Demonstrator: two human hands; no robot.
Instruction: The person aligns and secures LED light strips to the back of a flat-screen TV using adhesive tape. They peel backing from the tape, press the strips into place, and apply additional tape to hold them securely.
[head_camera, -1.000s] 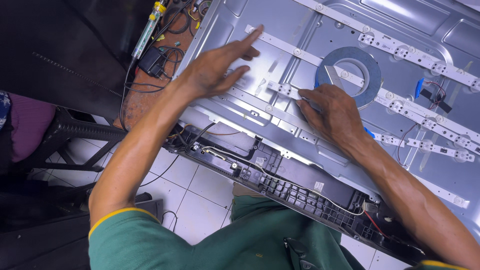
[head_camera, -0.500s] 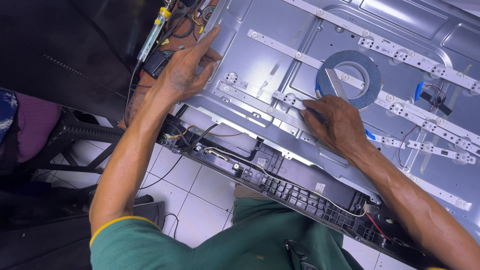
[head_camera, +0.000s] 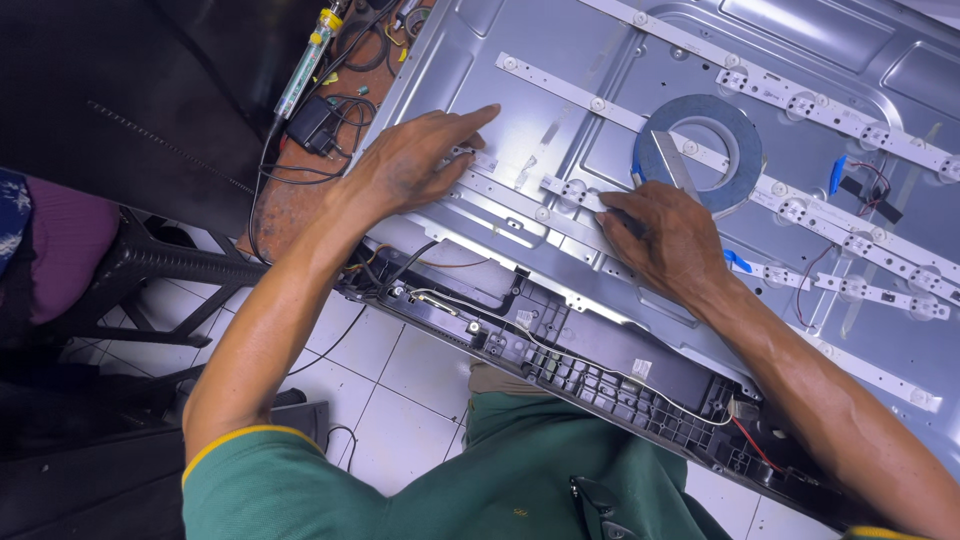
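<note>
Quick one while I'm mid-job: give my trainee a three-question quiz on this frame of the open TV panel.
1. True or false: the left hand presses on a white LED strip.
2. The roll of tape lies: A) on the floor tiles, B) on the metal back panel, C) on the stool.
3. Which hand is nearer the roll of tape?

Key: 1 true; 2 B; 3 the right hand.

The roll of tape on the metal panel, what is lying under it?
The roll of tape rests on the metal panel, straddling a white light strip, which shows through its centre hole. The right hand hides the strip nearer the person.
</note>
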